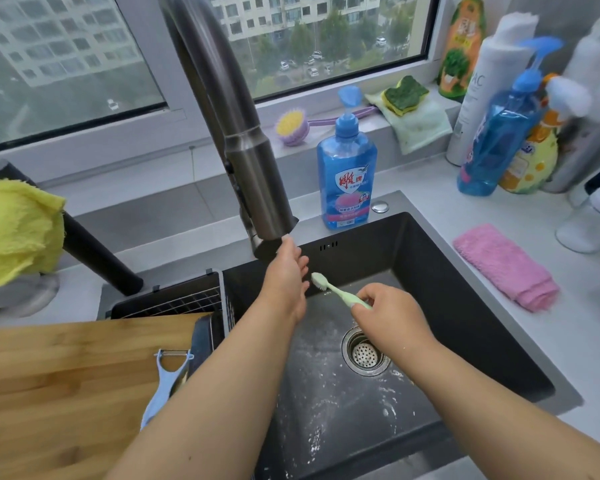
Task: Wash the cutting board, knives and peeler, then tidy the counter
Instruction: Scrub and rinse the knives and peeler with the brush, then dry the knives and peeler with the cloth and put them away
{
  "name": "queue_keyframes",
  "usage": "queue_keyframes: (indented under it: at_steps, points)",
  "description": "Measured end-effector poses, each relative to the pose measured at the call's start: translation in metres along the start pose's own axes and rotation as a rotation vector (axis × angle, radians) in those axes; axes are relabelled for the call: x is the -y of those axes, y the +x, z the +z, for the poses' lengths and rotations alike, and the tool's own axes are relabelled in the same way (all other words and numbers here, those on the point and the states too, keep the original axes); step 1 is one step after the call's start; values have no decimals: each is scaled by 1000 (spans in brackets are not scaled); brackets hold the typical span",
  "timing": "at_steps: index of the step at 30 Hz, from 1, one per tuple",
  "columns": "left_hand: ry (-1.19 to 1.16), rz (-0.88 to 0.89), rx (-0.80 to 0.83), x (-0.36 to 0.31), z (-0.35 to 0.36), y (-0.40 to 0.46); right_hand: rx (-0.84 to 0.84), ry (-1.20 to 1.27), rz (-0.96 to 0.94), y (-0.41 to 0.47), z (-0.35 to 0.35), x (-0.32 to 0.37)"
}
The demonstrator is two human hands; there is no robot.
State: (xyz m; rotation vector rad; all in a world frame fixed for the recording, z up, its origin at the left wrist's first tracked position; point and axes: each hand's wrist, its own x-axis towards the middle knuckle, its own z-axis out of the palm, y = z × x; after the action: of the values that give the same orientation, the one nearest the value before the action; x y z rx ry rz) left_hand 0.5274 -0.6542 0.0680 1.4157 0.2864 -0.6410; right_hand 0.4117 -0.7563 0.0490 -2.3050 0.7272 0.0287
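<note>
Landmark: the sink [465, 306]. The right hand [392, 318] is over the basin, just above the drain [365, 355], pinching the handle of one green toothbrush [336, 291], bristle end pointing toward the left hand. The left hand [288, 278] is raised at the back of the basin, fingers relaxed and spread, fingertips touching the underside of the faucet head [267, 216]; it grasps nothing. No running water is discernible.

One cutting board [66, 393] lies left of the sink, resting partly on the drying rack [187, 303]. One blue peeler [167, 386] lies on the board's sink-side edge, long axis running near-to-far, blade end farther from the person. It lies left of both hands and the left arm passes just beside it, so the left is judged the nearer (the right is occupied). Knives counted: none visible.
</note>
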Motion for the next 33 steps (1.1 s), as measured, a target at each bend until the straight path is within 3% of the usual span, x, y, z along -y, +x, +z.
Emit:
queue_keyframes:
  at_steps: [3, 10, 16, 24, 33]
  points:
    - [95, -60, 23, 13, 18, -3, -61, -21, 31, 8, -7, -14]
    - [122, -127, 257, 31, 70, 1, -335, -25, 71, 40, -38, -53]
    - [111, -162, 308, 38, 93, 9, -488, 20, 198, 99, -78, -75]
    - [78, -212, 305, 43, 103, 22, -557, -12, 246, 149, -94, -86]
    - [47, -232, 270, 46, 107, 25, -486, -212, 211, 170, -91, -91]
